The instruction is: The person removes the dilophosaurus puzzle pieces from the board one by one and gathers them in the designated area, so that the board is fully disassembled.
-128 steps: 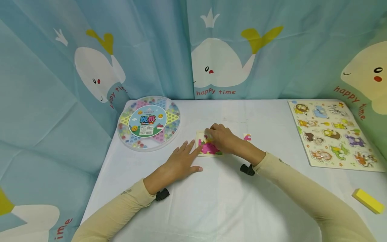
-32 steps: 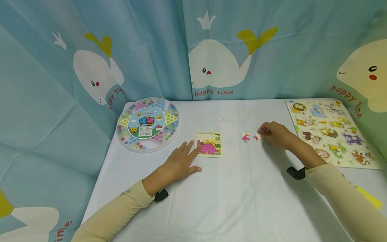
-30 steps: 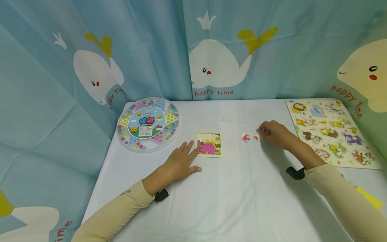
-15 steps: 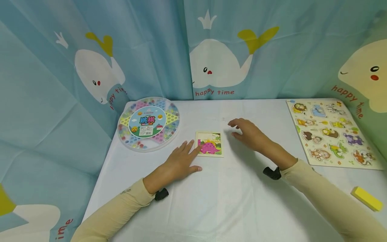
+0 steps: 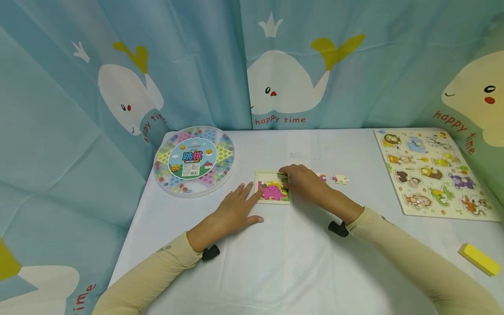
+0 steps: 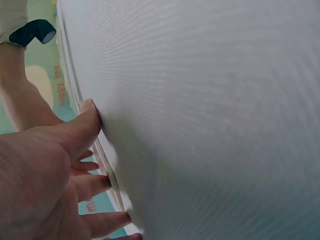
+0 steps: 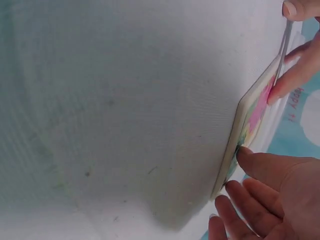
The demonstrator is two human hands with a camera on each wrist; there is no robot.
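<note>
A small square jigsaw tray (image 5: 257,178) with a pink dinosaur picture lies on the white table. Fingers of my left hand (image 5: 235,213) are spread straight, with the index fingertip resting on the tray's left side. At the upper right corner of the tray, my right hand (image 5: 305,186) pinches a green jigsaw piece (image 5: 282,177) between thumb and fingertips; in the right wrist view the thumb (image 7: 255,162) bears on the picture's edge. The upper left of the tray shows bare wood. Right of it lie two loose pieces, a pink one (image 5: 322,177) partly behind my hand and a pink-and-cream piece (image 5: 340,179).
A round Chinese checkers set (image 5: 192,158) stands at the back left. At the right lies a wooden animal peg puzzle (image 5: 411,168), with a yellow block (image 5: 479,260) nearer the front. A blue whale curtain (image 5: 220,65) hangs along the table's far edge.
My right hand has left the loose pieces on the right and moved left to the tray's upper right corner. Both loose pieces show again. The left hand has stayed put.
</note>
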